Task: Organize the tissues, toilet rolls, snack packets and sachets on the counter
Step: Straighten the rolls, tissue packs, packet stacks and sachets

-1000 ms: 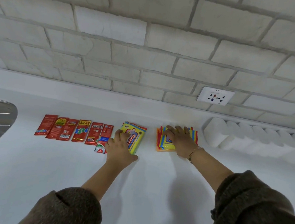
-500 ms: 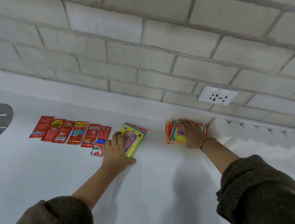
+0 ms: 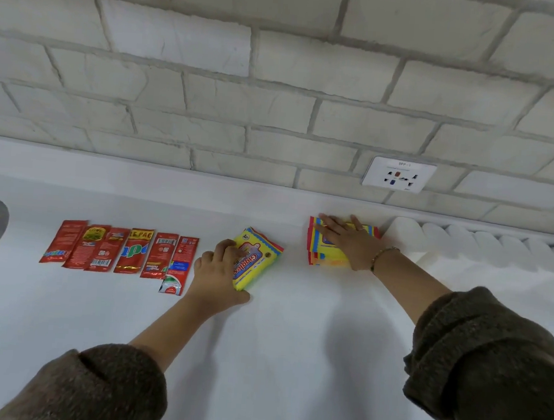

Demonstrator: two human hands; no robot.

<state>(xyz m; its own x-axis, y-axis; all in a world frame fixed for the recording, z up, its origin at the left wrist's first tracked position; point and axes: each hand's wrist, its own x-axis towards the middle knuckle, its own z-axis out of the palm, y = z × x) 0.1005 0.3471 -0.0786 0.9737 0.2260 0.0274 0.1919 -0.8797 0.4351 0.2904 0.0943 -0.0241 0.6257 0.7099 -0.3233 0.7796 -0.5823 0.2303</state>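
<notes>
Presently the left hand grips the near edge of a yellow snack packet stack, fingers curled. The right hand lies flat, fingers spread, pressing a second stack beside the toilet rolls. Glossy red sachets line the white surface leftward.

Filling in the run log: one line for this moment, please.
left hand: on tilted snack stack | right hand: flat on second snack stack beside toilet rolls | sachets: rowed

Both arms wear thick, dark brown knitted sleeves pushed up to mid-forearm. The right hand has a thin gold bracelet at the wrist and a ring on one finger.
</notes>
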